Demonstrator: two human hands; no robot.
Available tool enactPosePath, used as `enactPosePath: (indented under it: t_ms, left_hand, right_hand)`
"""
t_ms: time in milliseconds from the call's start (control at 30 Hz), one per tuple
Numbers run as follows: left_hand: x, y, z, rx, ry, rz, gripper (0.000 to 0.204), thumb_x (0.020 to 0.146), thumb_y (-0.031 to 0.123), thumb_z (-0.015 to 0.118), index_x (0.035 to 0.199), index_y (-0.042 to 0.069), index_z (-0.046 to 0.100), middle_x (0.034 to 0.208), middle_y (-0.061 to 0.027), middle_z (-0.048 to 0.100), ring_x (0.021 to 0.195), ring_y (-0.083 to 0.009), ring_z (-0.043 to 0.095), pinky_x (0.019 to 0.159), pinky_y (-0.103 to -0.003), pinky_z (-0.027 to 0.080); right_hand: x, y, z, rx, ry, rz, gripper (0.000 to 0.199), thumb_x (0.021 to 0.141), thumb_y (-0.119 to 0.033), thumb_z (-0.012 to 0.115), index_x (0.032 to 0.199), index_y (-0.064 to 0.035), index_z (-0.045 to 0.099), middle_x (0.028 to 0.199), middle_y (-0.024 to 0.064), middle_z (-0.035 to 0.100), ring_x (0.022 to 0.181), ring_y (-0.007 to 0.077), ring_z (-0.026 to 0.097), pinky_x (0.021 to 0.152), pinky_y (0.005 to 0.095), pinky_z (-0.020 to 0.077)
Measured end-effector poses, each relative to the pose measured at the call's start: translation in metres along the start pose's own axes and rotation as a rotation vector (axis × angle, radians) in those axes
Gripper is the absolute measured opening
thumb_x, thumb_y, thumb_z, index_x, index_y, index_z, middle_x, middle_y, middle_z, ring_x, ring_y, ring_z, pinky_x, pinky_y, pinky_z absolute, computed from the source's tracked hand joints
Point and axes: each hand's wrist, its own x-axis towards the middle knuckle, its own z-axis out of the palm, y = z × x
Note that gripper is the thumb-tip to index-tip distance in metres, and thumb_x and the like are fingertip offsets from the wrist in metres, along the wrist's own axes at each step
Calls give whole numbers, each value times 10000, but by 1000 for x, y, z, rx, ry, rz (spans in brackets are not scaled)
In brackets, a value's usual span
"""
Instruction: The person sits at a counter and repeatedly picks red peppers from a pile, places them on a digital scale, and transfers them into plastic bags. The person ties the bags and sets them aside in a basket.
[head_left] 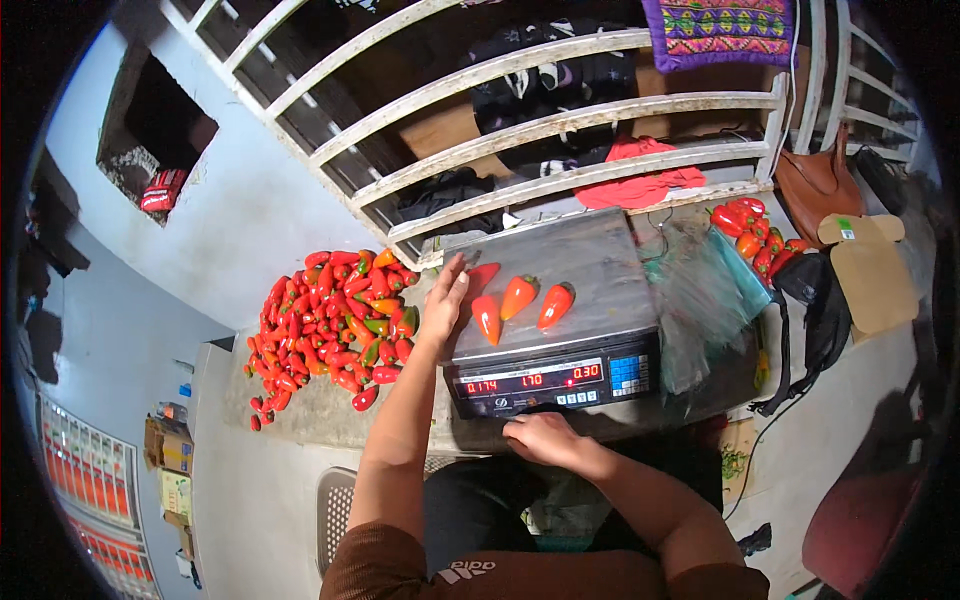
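Note:
A digital weighing scale with a flat metal pan and lit red digits stands in front of me. Several red-orange peppers lie on the pan, among them one pepper in the middle and another pepper to its right. My left hand is at the pan's left edge, fingers stretched out, beside a red pepper; whether it touches that pepper I cannot tell. Close to the scale's front edge, my right hand has its fingers curled in, and their inside is hidden.
A large heap of red peppers spreads left of the scale. To its right lie clear plastic bags, more peppers, a black bag and a brown handbag. Behind rises a white metal grille.

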Motion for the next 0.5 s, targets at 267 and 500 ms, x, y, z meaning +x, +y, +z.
enactPosePath:
  t_ms: [267, 500]
  left_hand:
    - [-7, 2, 11, 134, 178, 101, 503, 890, 354, 380, 1257, 11, 363, 1273, -172, 395, 1199, -255, 355, 993, -325, 252]
    - [-8, -1, 10, 222, 151, 119, 504, 889, 352, 386, 1249, 1, 365, 1238, -184, 416, 1162, -266, 388, 973, -323, 283]
  right_hand:
    - [-4, -18, -15, 9, -14, 46, 100, 739, -160, 510, 775, -75, 549, 756, 128, 565, 711, 326, 581, 610, 434, 470]
    - [-12, -12, 1, -100, -193, 37, 164, 708, -190, 566, 798, -54, 554, 782, 128, 581, 748, 318, 588, 637, 432, 472]
